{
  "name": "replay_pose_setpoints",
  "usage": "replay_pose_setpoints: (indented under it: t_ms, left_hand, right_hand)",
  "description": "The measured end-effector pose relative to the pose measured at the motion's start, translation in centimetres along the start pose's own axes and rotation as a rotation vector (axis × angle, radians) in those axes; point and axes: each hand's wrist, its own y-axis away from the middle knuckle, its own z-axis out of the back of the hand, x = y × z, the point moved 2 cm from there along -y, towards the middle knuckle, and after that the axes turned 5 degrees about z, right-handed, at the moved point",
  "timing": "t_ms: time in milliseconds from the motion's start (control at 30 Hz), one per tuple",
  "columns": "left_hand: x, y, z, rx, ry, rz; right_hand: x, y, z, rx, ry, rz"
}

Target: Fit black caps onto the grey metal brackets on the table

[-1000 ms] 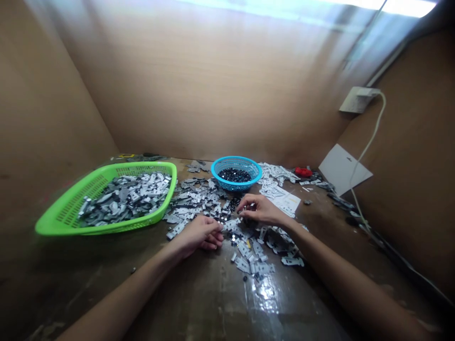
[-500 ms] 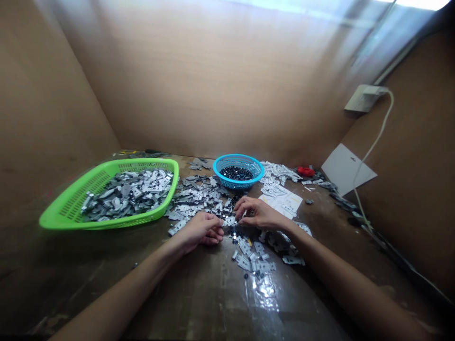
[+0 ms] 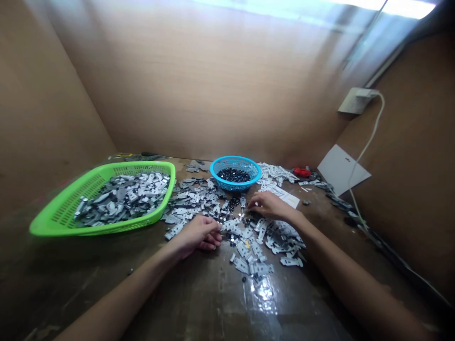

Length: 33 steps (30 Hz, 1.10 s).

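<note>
My left hand (image 3: 203, 233) rests on the table with thumb and forefinger pinched together. At their tips shows the edge of a small light grey plastic part (image 3: 221, 227). My right hand (image 3: 272, 206) is farther off to the right, its fingers bent down at the edge of the loose parts. Whatever lies between its fingertips is too small to make out. Around both hands are flat grey plastic parts (image 3: 256, 251), and small black pieces (image 3: 234, 202) lie between them. A blue basket (image 3: 236, 159) of small black pieces stands behind the hands.
At the left, a green basket (image 3: 173, 182) holds many grey parts. More grey parts (image 3: 284, 237) are heaped beside my right forearm. A red object (image 3: 302, 172) lies at the back right, near a white card (image 3: 343, 169) and a hanging cable (image 3: 369, 137).
My right hand has drawn away from my left hand, to the right and slightly back. The left hand stays pinched in nearly the same place. The whole view has shifted a little.
</note>
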Motion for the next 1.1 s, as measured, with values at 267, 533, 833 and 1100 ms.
replay_pose_setpoints:
  t_ms: [267, 533, 833, 1100]
  left_hand:
    - [0.0, 0.1, 0.0, 0.01, -0.008, 0.007]
    - [-0.1, 0.2, 0.0, 0.015, -0.008, 0.014]
    - [0.0, 0.3, -0.1, 0.006, -0.023, 0.009]
    - [0.2, 0.1, -0.1, 0.018, -0.01, 0.005]
  right_hand:
    - [0.1, 0.1, -0.7, 0.048, 0.14, 0.073]
    - [1.9, -0.1, 0.2, -0.12, -0.157, 0.066]
    - [5.2, -0.4, 0.3, -0.165, -0.34, 0.107]
    - [7.2, -0.7, -0.7, -0.247, -0.431, 0.153]
